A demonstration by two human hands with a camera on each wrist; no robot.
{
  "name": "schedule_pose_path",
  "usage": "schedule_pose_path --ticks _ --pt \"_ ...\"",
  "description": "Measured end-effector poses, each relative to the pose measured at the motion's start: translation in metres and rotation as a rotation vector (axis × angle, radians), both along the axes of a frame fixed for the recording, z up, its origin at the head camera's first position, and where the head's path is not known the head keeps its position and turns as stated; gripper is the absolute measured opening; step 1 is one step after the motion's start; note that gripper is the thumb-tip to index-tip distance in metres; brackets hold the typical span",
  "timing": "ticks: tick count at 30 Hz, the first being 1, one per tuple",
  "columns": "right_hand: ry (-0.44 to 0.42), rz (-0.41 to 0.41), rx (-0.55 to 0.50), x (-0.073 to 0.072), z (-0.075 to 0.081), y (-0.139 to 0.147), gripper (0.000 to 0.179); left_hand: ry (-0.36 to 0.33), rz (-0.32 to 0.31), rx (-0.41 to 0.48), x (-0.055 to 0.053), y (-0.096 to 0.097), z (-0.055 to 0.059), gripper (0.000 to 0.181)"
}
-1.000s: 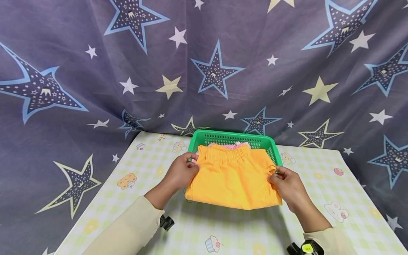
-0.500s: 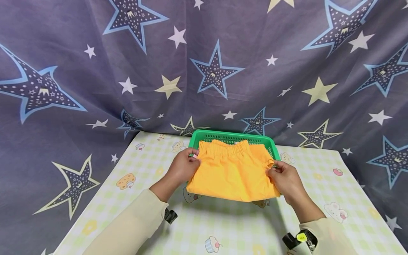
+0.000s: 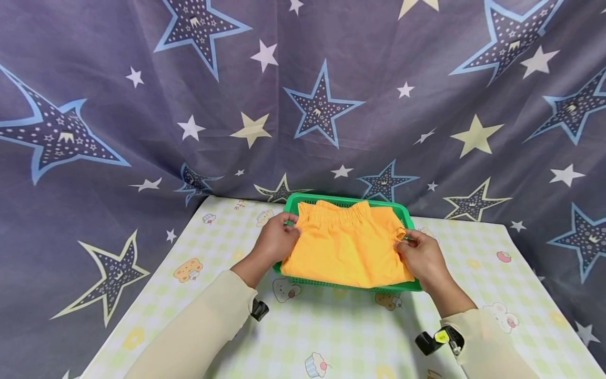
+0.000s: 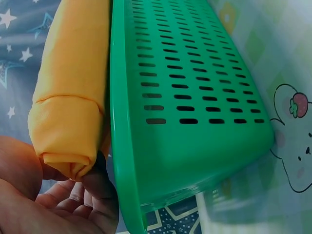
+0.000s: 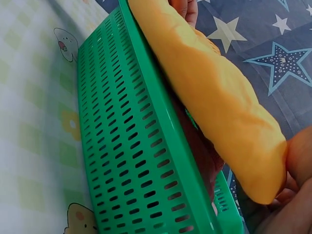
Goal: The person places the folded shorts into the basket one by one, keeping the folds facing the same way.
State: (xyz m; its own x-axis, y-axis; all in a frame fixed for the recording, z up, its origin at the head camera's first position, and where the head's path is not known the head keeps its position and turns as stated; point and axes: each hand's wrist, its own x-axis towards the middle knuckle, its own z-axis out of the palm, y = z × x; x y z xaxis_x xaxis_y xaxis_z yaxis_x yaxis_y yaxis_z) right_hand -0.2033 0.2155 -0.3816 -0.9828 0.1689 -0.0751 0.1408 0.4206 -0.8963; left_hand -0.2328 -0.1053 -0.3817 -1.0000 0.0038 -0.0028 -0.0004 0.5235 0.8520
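Folded yellow shorts (image 3: 350, 250) with a gathered elastic waistband lie spread over the top of a green perforated basket (image 3: 326, 198). At their left edge, my left hand (image 3: 276, 241) pinches the cloth between thumb and fingers. My right hand (image 3: 425, 259) pinches the right edge in the same way. The left wrist view has the rolled end of the shorts (image 4: 68, 117) alongside the basket rim (image 4: 122, 131). A narrow gap shows between the shorts (image 5: 219, 107) and the basket's long side (image 5: 126, 131) in the right wrist view, with reddish cloth (image 5: 197, 151) inside.
The basket stands at the back of a table (image 3: 303, 326) with a green checked, cartoon-printed cover. A dark star-patterned curtain (image 3: 227, 95) hangs right behind it. Each wrist carries a small black camera, such as the one on the right (image 3: 428, 343).
Both hands have moved forward and away with the shorts, which now cover most of the basket's opening. The pink cloth seen earlier is hidden in the head view, and the basket's front edge has come into sight.
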Motion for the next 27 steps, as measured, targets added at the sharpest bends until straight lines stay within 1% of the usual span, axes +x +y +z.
schedule_pose_path --ticks 3,6,10,13,20,24,27 --pt "-0.002 -0.009 0.004 -0.003 0.000 0.000 0.047 0.001 0.000 -0.004 -0.003 0.000 0.001 0.022" --pt "-0.007 -0.014 0.017 -0.006 -0.001 -0.001 0.051 -0.003 0.009 -0.016 -0.005 0.001 0.002 0.022" --pt "0.006 -0.029 0.021 -0.011 -0.003 -0.003 0.051 0.002 0.026 -0.039 -0.010 0.002 0.003 0.023" --pt "0.011 -0.047 0.016 -0.015 -0.003 -0.006 0.050 0.004 0.031 -0.049 -0.015 0.003 0.001 0.024" --pt "0.020 -0.102 0.043 -0.026 -0.007 -0.009 0.049 0.008 0.049 -0.054 -0.028 0.008 -0.001 0.026" --pt "0.024 -0.125 0.063 -0.032 -0.013 -0.009 0.046 0.009 0.060 -0.060 -0.031 0.010 -0.005 0.026" --pt "0.028 -0.139 0.102 -0.035 -0.017 -0.010 0.043 0.017 0.059 -0.080 -0.032 0.012 -0.008 0.028"
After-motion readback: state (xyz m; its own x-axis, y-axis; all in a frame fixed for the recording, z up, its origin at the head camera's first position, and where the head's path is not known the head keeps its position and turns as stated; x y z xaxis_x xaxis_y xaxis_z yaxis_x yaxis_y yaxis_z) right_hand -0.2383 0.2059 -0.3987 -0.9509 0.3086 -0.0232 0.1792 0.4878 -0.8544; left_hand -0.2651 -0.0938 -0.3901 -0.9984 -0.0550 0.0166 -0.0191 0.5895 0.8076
